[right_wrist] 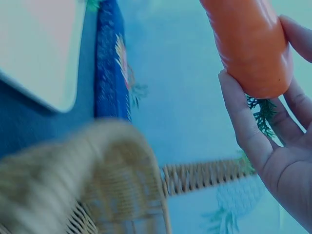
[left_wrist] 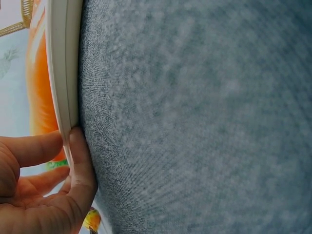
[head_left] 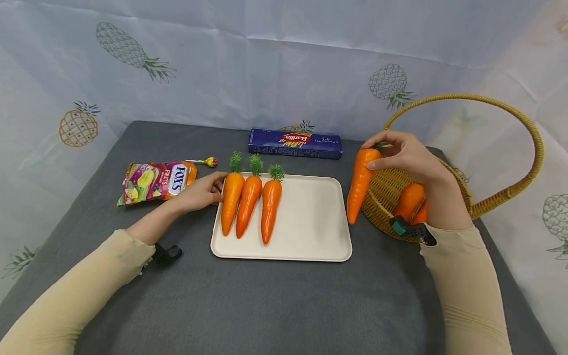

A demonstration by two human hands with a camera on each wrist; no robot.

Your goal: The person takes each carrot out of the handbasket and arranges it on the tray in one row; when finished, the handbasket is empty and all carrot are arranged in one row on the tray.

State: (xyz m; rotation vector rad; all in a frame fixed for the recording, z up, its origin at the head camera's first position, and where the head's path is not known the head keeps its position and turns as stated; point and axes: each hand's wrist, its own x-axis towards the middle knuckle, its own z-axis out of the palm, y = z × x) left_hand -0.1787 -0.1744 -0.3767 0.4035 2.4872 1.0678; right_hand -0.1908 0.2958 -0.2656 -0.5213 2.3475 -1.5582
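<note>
My left hand (head_left: 205, 191) pinches the left rim of a cream tray (head_left: 306, 217), thumb and fingers on either side of the edge in the left wrist view. Three orange carrots with green tops lie side by side on the tray's left half; the nearest carrot (head_left: 232, 199) is right by my left fingers. My right hand (head_left: 406, 155) grips a carrot (head_left: 360, 185) near its leafy end, held up between the tray and the wicker basket (head_left: 386, 197), tip pointing down. More carrots (head_left: 410, 199) lie in the basket, partly hidden behind my right wrist.
A blue spaghetti box (head_left: 295, 144) lies behind the tray. At the left are a candy bag (head_left: 157, 182) and a lollipop (head_left: 208, 161). The basket's tall handle (head_left: 528, 128) arches up over the right side. A pineapple-print cloth (head_left: 310, 64) hangs behind the table.
</note>
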